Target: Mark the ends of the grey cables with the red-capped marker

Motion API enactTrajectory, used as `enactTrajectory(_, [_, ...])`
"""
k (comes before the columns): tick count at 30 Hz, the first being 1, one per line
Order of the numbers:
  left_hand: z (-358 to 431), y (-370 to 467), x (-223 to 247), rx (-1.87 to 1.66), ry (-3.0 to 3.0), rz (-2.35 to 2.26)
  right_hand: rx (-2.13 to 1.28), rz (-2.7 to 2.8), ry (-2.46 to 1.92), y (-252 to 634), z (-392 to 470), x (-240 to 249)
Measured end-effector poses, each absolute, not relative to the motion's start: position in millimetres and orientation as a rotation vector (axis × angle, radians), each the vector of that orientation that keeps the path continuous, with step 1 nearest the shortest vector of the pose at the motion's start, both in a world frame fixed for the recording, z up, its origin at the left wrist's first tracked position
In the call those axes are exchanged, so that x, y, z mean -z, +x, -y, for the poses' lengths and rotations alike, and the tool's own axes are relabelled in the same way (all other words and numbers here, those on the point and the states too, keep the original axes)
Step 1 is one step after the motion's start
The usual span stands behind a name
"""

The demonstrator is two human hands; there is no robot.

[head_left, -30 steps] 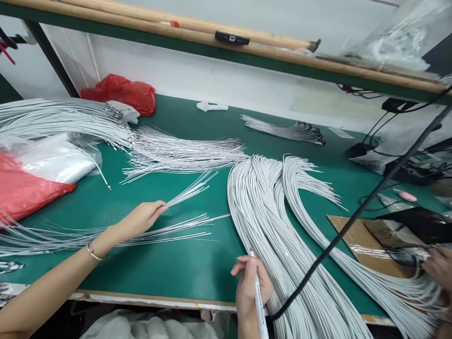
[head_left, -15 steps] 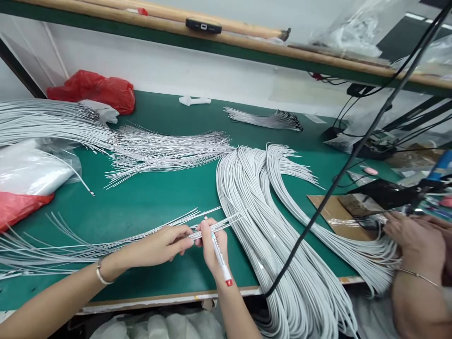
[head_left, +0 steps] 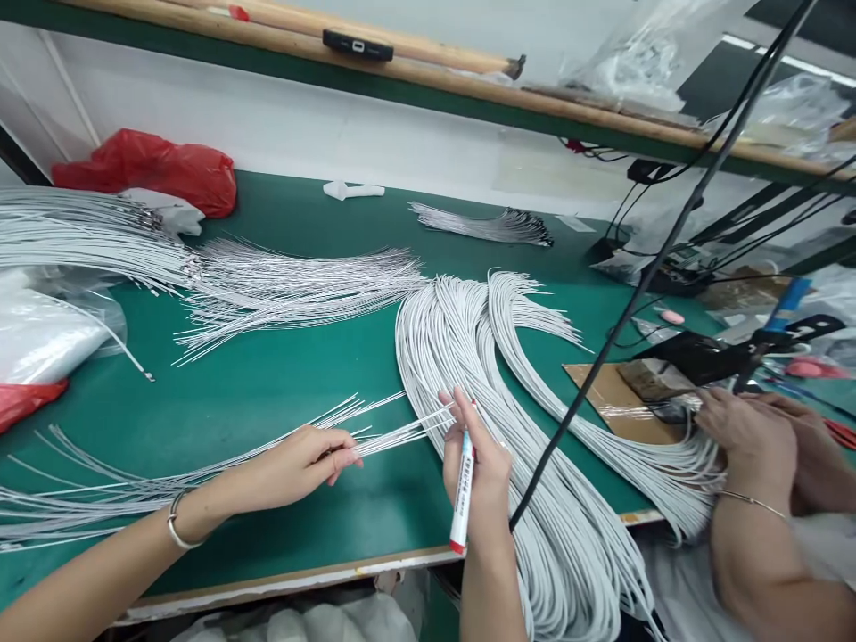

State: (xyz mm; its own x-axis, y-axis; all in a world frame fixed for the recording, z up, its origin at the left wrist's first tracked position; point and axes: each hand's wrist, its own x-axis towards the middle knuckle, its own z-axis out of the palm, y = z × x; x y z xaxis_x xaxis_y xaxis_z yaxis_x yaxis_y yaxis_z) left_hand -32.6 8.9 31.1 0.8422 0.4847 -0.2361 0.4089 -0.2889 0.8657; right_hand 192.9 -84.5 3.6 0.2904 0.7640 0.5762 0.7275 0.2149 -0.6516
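Note:
My left hand [head_left: 304, 465] is closed around a small bunch of thin white cables [head_left: 394, 439]. Their loose tails fan out to the left over the table, and their front ends point right. A white marker pen [head_left: 461, 504] with a red end rests in my right hand [head_left: 487, 468], held between thumb and fingers with the red end down. The fingertips of that hand are at the front ends of the cables; whether they touch is hard to tell. Just behind it, a thick bundle of white cables [head_left: 461, 357] hangs over the table's front edge.
Cut cables [head_left: 300, 281] lie across the middle of the green table [head_left: 267, 379]. A red bag [head_left: 153, 174] sits at the back left, a short cable bunch [head_left: 481, 225] at the back. A black cord [head_left: 602, 357] crosses in front. At right, a co-worker's hands [head_left: 749, 428] are busy.
My right hand with the marker has moved right, away from my left hand, to the cables' front ends. My left hand keeps its grip. The camera view has shifted slightly right.

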Motion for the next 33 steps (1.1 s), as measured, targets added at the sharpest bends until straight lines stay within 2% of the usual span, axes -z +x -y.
enactTrajectory(10, [-10, -13, -23, -0.179, 1.905, -0.651, 0.012, 1.586, -1.531, 149, 85, 18])
enactTrajectory(15, [-8, -9, -27, -0.184, 1.937, -0.638, 0.039, 1.555, -1.503, 157, 88, 12])
enactTrajectory(20, [-6, -5, -31, -0.168, 1.901, -0.630, -0.078, 1.588, -1.477, 170, 95, 14])
enactTrajectory(22, [-4, -3, -32, -0.174, 1.893, -0.639, -0.180, 1.496, -1.478, 175, 98, 18])
enactTrajectory(27, [-1, -1, -35, -0.043, 1.929, -0.545, -0.682, 1.421, -1.358, 182, 99, 22])
enactTrajectory(33, [6, -1, -35, 0.089, 1.915, -0.461, -1.019, 1.195, -1.341, 176, 99, 22])
